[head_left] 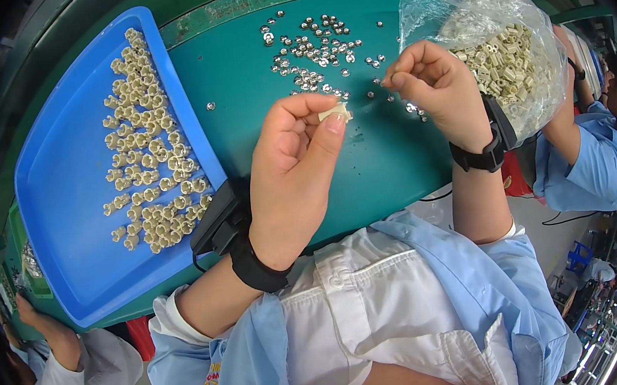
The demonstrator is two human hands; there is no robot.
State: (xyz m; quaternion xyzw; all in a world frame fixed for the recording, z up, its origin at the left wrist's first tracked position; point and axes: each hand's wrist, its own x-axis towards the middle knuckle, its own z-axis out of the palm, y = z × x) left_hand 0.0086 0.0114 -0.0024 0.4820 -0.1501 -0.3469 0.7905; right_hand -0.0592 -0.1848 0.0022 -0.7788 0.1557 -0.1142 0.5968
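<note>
My left hand (297,160) pinches a small cream plastic part (333,115) between thumb and forefinger, above the green work surface. To the right of it, my right hand (440,96) is closed, with thumb and forefinger drawn together at the fingertips. What they hold, if anything, is too small to make out. Beneath and beyond the hands, many small shiny metal pieces (322,50) lie scattered on the green mat (235,65). A few of them rest close to the right fingertips. Both wrists wear black straps with a box-like device.
At the left a blue tray (70,217) carries rows of cream plastic parts (151,160). A clear plastic bag (550,54) of similar cream parts (509,59) stands open at the right. Other people sit at both sides, one arm (56,332) at lower left.
</note>
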